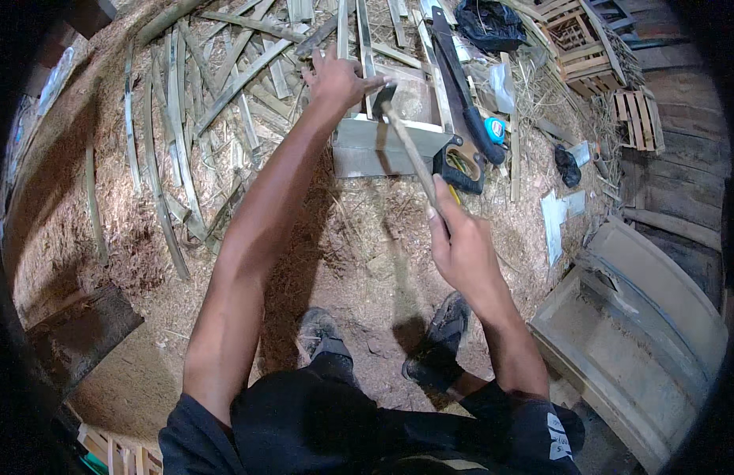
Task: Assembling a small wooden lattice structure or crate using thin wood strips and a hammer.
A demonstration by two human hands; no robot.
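Thin split bamboo strips (177, 119) lie scattered on the sawdust floor at left. The left hand (335, 79) rests, fingers spread, on the rim of one grey wooden box frame (383, 146). The right hand (462, 245) is closed round a wooden-handled hammer (406, 142), its head at the frame's edge. One black-handled handsaw (462, 103) lies just right, beside one blue tape measure (495, 131) and three slatted wooden crates (588, 47).

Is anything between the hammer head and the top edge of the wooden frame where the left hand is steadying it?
Nothing visible blocks it. The right hand holds the hammer with its head just beside the left hand fingertips, at the top edge of the wooden frame. The handsaw lies off to the right, clear of it.
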